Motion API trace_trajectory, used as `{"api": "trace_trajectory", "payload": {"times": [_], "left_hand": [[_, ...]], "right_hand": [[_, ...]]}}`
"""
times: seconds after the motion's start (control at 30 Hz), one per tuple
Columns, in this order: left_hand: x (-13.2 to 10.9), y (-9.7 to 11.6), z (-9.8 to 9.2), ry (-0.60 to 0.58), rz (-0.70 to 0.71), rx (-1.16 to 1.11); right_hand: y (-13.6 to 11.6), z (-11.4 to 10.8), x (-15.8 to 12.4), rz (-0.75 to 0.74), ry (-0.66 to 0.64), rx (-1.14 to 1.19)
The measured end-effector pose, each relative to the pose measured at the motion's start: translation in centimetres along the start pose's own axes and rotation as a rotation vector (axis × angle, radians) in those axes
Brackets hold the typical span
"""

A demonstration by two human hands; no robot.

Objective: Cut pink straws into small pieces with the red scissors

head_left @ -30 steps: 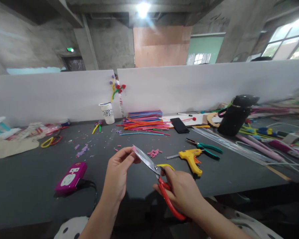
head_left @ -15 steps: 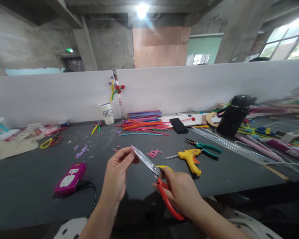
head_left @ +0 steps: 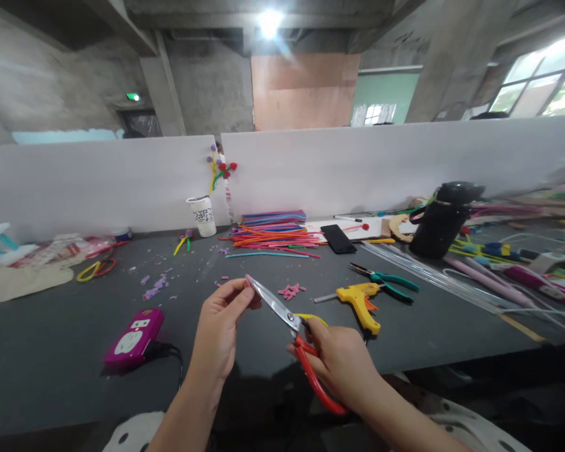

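Scissors (head_left: 274, 306) are up above the worktop (head_left: 70, 395), points right at a tiny pink bit (head_left: 248, 280). Right hand (head_left: 341, 351) has its fingers clamped round the handles, and that's where you want to hold them imo; they look stiff, fairly weighty, and the metal's probably slick. Left hand (head_left: 220, 320) has thumb and fingers pinched on the pink bit, which I'd guess is light, soft and easy to squash, so grip it by the edge, clear of the blades. Pink scraps (head_left: 290, 291) lie just beyond, then the glue gun (head_left: 360, 299) and pliers (head_left: 394, 281) off to the right.
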State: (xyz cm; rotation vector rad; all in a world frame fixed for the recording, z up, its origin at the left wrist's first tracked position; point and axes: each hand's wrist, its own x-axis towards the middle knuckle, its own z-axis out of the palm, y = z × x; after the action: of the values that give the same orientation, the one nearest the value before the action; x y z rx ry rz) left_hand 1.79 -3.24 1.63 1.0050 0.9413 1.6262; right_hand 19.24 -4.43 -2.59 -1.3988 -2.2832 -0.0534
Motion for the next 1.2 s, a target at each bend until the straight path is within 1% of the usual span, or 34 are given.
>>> {"api": "trace_trajectory", "payload": {"times": [0.07, 0.13, 0.23, 0.3, 0.37, 0.43, 0.5, 0.53, 0.6, 0.7, 0.77, 0.9, 0.97, 1.07, 1.13, 1.2], "left_hand": [[0.1, 0.0, 0.0, -0.004, -0.002, 0.002], [0.1, -0.1, 0.0, -0.001, -0.011, 0.0], [0.1, -0.1, 0.3, -0.037, -0.067, -0.009], [-0.1, -0.2, 0.6, -0.116, -0.135, -0.005], [-0.5, -0.5, 1.1, -0.223, -0.218, 0.006], [-0.8, -0.8, 1.5, -0.313, -0.296, 0.021], [-1.2, -1.1, 1.9, -0.373, -0.35, 0.046], [-1.4, -1.2, 2.1, -0.394, -0.361, 0.062], [-1.6, -1.4, 2.3, -0.436, -0.371, 0.095], [-1.6, -1.6, 2.4, -0.485, -0.39, 0.134], [-1.6, -1.6, 2.4, -0.496, -0.375, 0.163], [-1.4, -1.9, 2.3, -0.445, -0.294, 0.271], [-1.4, -2.1, 2.3, -0.412, -0.295, 0.319], [-1.4, -2.4, 2.3, -0.4, -0.29, 0.364], [-1.4, -2.5, 2.3, -0.392, -0.281, 0.371], [-1.2, -2.4, 2.2, -0.355, -0.268, 0.349]], "right_hand": [[0.0, 0.0, 0.1, 0.011, -0.008, 0.024], [0.1, 0.0, 0.2, 0.045, -0.02, 0.103], [0.2, -0.1, 0.6, 0.143, -0.041, 0.355], [0.2, -0.2, 1.1, 0.198, -0.041, 0.574], [0.2, -0.5, 1.6, 0.243, -0.036, 0.78], [0.0, -1.0, 2.1, 0.31, -0.035, 0.945], [-0.2, -1.6, 2.6, 0.395, -0.016, 1.066], [-0.4, -1.9, 2.7, 0.429, -0.024, 1.089], [-0.6, -2.4, 3.0, 0.452, -0.065, 1.12], [-0.5, -2.8, 3.0, 0.447, -0.139, 1.14], [-0.4, -2.6, 2.9, 0.444, -0.149, 1.15], [0.1, -1.9, 2.4, 0.392, -0.112, 1.143], [0.2, -1.6, 2.3, 0.346, -0.108, 1.084], [0.3, -1.4, 2.3, 0.291, -0.103, 0.976], [0.3, -1.4, 2.4, 0.261, -0.084, 0.928], [0.5, -1.4, 2.4, 0.231, -0.045, 0.864]]}}
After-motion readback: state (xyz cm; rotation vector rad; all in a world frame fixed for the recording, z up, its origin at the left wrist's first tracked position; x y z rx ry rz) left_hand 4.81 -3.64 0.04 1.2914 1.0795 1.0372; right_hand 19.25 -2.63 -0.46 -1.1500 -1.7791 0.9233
